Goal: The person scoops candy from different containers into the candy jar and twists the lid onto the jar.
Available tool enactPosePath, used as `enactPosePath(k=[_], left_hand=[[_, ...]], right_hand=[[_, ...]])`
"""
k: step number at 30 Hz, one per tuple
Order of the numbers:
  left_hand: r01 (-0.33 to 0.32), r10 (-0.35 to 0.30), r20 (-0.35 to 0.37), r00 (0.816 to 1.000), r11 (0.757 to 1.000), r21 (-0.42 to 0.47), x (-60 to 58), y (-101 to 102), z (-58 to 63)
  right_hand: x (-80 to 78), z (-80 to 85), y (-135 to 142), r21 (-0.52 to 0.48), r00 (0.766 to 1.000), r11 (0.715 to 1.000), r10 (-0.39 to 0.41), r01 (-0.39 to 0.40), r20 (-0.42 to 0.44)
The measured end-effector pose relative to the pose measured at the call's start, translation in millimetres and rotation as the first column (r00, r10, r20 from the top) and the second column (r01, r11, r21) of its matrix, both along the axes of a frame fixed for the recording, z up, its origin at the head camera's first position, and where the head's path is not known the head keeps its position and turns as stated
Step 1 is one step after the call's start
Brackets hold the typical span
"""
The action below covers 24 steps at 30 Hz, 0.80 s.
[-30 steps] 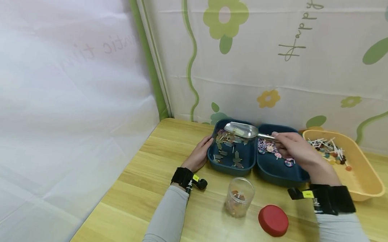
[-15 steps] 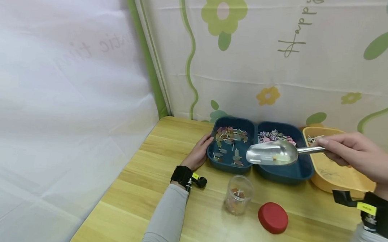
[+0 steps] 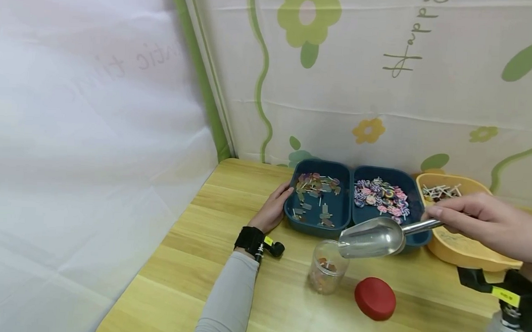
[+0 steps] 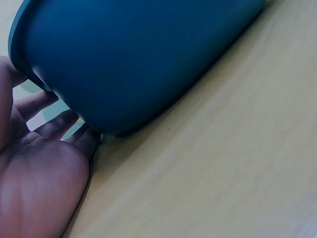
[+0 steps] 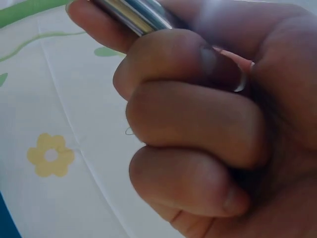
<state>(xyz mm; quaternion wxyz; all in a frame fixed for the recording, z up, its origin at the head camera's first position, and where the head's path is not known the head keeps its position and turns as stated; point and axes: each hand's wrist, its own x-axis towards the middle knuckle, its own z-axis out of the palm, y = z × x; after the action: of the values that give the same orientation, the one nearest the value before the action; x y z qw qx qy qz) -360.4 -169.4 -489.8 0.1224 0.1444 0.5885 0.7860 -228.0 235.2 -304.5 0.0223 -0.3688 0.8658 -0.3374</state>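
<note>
My right hand [image 3: 486, 222] grips the handle of a metal scoop [image 3: 372, 237], fingers curled round it, as the right wrist view also shows. The scoop slants down to the left, its lip overlapping the rim of a clear jar [image 3: 327, 272]. Small orange-brown pieces with a white stick lie in the jar. My left hand [image 3: 270, 210] rests at the outer left side of a dark blue bin [image 3: 316, 231], fingers fairly straight against its wall [image 4: 124, 64]. Small popsicle-shaped pieces [image 3: 314, 183] are scattered in that bin.
Beside it, a second blue bin [image 3: 370, 170] holds small swirl lollipops [image 3: 380, 196]. A yellow bin [image 3: 449, 253] with white-sticked lollipops [image 3: 440, 192] stands at the right, partly behind my right hand. A red lid [image 3: 375, 298] lies right of the jar. A printed cloth [image 3: 323, 89] hangs behind.
My right hand has carried the scoop from over the left blue bin, rightward and then down to the jar's rim. The light piece seen in the scoop earlier no longer shows. My left hand stays put.
</note>
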Motion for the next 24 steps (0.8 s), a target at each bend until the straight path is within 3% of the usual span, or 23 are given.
enactPosePath(k=[4,8,12,16,21,24], left_hand=[[-0.001,0.001,0.003,1.000,1.000,0.005,-0.3,0,0.3],[0.005,-0.005,0.009,1.000,1.000,0.009,0.1,-2,0.7],[0.007,-0.007,0.012,1.000,1.000,0.013,0.8,-3,0.5],[0.011,-0.012,0.012,1.000,1.000,0.017,1.3,-4,0.0],[0.010,-0.010,0.006,1.000,1.000,0.025,0.0,-2,-1.8],[0.011,-0.011,-0.008,1.000,0.999,0.030,-1.2,-1,-1.7]], right_hand=[[0.0,3.3,-8,0.005,0.998,0.999,-0.046,0.046,-0.034],[-4.8,2.9,-27,-0.019,0.988,0.989,-0.150,0.150,-0.037],[-20.1,-7.4,-51,-0.065,0.981,0.979,-0.190,0.192,0.048],[-35.2,-19.4,-80,-0.011,0.972,0.978,-0.207,0.209,0.111],[-45.4,-33.7,-106,0.156,0.957,0.946,-0.290,0.284,0.019],[-51.5,-46.1,-116,0.185,0.950,0.932,-0.306,0.312,-0.064]])
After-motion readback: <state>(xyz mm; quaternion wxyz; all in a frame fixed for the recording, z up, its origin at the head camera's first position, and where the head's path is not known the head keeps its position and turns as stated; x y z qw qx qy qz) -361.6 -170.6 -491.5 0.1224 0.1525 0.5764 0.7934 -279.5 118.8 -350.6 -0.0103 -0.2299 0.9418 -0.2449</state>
